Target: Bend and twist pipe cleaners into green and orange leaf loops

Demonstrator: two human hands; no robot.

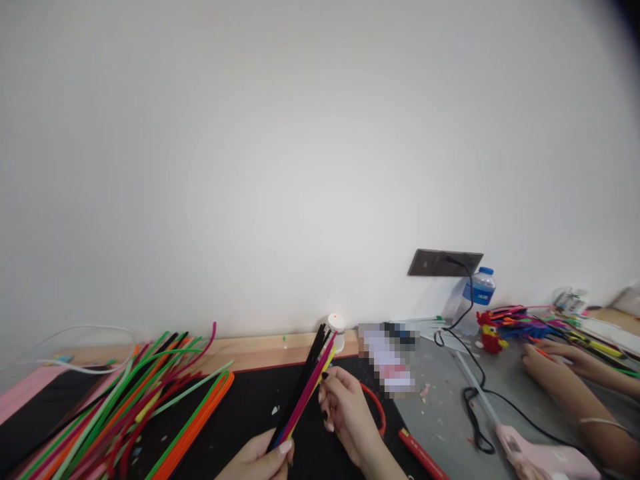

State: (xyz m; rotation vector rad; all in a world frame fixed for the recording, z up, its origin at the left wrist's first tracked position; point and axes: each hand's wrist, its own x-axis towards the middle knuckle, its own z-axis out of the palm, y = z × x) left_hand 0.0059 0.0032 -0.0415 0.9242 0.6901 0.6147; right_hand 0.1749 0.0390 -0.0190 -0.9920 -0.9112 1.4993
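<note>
My left hand (263,457) is closed around the lower end of a bundle of pipe cleaners (306,393), with black, magenta and yellow strands slanting up to the right. Beside the bundle's yellow strand is my right hand (347,413), its fingers curled inward; whether they pinch a strand cannot be made out. A black mat (230,413) lies under both hands. To the left spreads a loose pile of pipe cleaners (110,407) in green, orange, red and black. A folded orange and green bunch of pipe cleaners (195,427) rests nearer my left hand.
Right of the mat are a red tool handle (423,453), a pink glue gun (545,460) and its black cord (473,407). A water bottle (477,297) and a small red figure (489,333) stand near the wall. Another person's hands (550,357) work at far right.
</note>
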